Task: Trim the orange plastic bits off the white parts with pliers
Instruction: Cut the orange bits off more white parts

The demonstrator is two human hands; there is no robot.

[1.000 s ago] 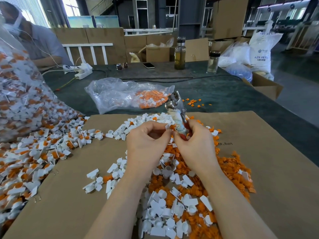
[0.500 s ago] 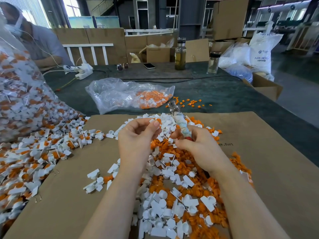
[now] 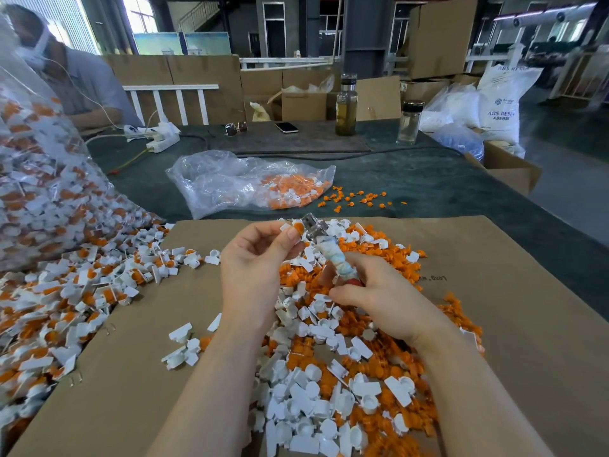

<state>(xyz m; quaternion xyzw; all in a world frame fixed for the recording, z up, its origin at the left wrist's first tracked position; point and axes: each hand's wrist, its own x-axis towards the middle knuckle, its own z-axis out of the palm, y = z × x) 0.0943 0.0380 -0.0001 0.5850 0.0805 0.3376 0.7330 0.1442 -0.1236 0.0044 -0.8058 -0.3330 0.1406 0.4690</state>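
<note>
Left hand [image 3: 253, 258] pinches part [image 3: 295, 227] against pliers [image 3: 324, 249].

Bright daylight, soft shadows, warped edges

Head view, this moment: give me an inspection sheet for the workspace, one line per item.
Surface: cardboard sheet on a dark green table.
Job's things: pliers; part with an orange bit; trimmed pile; untrimmed pile.
Clutter: two bags of parts, loose orange bits, bottle, jar, phone, sunglasses.
Hands: left hand pinches the part; right hand grips the pliers.
Cables: power strip; black cable.
Surroundings: another person, boxes, resin sacks.
</note>
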